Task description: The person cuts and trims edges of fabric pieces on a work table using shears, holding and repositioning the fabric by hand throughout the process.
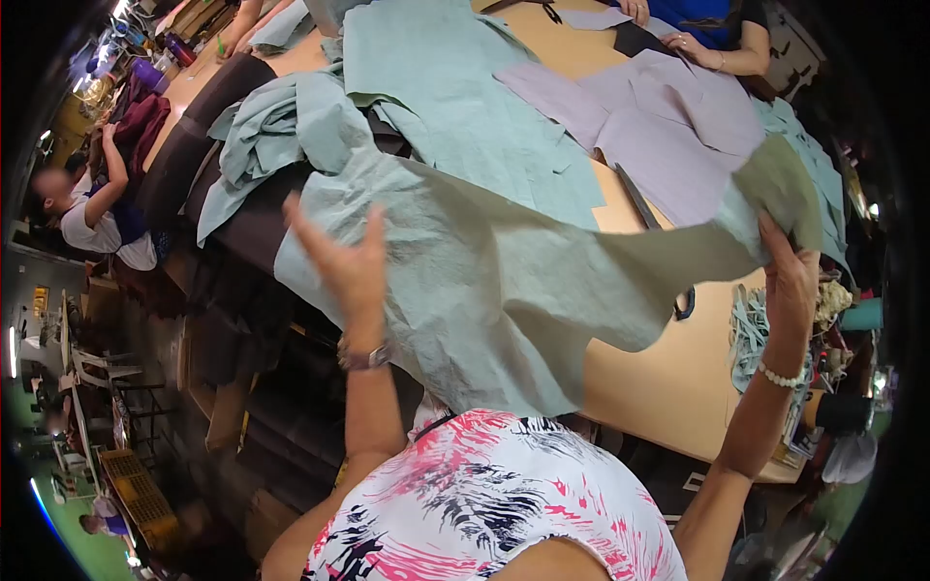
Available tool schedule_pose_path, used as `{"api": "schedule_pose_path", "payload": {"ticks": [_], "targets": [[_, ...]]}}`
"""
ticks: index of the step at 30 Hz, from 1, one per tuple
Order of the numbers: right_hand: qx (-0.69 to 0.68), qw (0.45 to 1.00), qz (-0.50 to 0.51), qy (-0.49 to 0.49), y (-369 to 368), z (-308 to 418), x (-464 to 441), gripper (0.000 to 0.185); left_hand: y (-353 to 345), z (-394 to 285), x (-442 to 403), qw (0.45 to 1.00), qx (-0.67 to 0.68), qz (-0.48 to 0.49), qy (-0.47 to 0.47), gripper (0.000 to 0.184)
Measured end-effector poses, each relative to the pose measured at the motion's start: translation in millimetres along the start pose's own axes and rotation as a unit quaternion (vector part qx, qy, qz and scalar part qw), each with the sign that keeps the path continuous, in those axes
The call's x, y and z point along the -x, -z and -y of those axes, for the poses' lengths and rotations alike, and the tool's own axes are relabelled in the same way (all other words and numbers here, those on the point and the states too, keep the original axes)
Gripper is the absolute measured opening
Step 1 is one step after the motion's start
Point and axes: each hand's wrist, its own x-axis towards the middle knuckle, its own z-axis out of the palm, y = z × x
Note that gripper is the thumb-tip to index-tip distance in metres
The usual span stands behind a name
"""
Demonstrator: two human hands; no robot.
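A large piece of pale green fabric (pixel 465 271) hangs in front of me, spread across from left to right. My right hand (pixel 790 271) grips its upper right end, where the cloth folds over to a darker olive side. My left hand (pixel 344 261) is over the fabric's left part with fingers spread and slightly blurred. Whether its palm touches the cloth I cannot tell. A bunched heap of the same green cloth (pixel 266 131) lies beyond my left hand. Behind the held piece, flat green pieces (pixel 436 77) are stacked on the table.
Scissors (pixel 636 198) lie partly under the held cloth on the wooden table (pixel 659 387). Lilac fabric pieces (pixel 668 126) spread at the far right, near a co-worker's hands (pixel 683 44). Dark fabric rolls (pixel 189 145) line the left edge. Fabric scraps (pixel 751 334) hang at the right.
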Motion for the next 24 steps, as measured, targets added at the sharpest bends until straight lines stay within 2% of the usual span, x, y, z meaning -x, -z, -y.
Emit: {"api": "schedule_pose_path", "payload": {"ticks": [2,3,5,6,8,11,13,14,15,16,17,18,19,24], "targets": [[-0.001,0.999,0.003,-0.047,23,-13,2,0.036,28,50,15,0.987,-0.160,-0.008,0.011,0.083],[-0.003,0.996,0.007,-0.084,27,-18,3,0.035,37,70,27,0.975,-0.222,0.020,0.015,0.077],[-0.003,0.988,0.011,-0.152,35,-25,3,0.034,45,76,41,0.966,-0.256,0.034,0.013,0.058],[-0.017,0.996,-0.008,-0.086,10,-19,9,0.033,46,77,42,0.963,-0.269,0.031,-0.020,0.050],[-0.035,0.996,-0.004,-0.082,7,-32,13,0.035,49,77,41,0.952,-0.291,0.023,-0.089,0.035],[-0.055,0.995,-0.028,-0.079,19,-35,24,0.030,57,57,23,0.972,-0.190,0.031,-0.134,0.023],[-0.081,0.990,-0.071,-0.097,41,-32,34,0.027,67,13,-14,0.960,-0.167,0.009,-0.223,0.023],[-0.066,0.990,-0.096,-0.080,63,-34,38,0.024,67,-1,-36,0.967,-0.125,-0.006,-0.222,0.021],[-0.112,0.982,-0.141,-0.051,74,-31,43,0.024,66,-24,-57,0.974,-0.104,-0.027,-0.198,0.019],[-0.132,0.971,-0.199,-0.029,80,-21,47,0.024,63,-43,-79,0.965,-0.088,-0.055,-0.239,0.020],[-0.163,0.960,-0.223,-0.044,101,-17,58,0.025,57,-68,-98,0.967,0.028,-0.032,-0.252,0.022],[-0.194,0.948,-0.247,-0.057,132,-14,73,0.027,45,-95,-115,0.944,0.142,-0.013,-0.296,0.021],[-0.207,0.937,-0.278,-0.050,154,-11,88,0.027,34,-120,-124,0.934,0.200,0.041,-0.294,0.025],[-0.132,0.864,-0.484,0.054,233,4,181,0.030,-47,-213,-156,0.862,0.289,0.237,-0.342,0.027]]}}
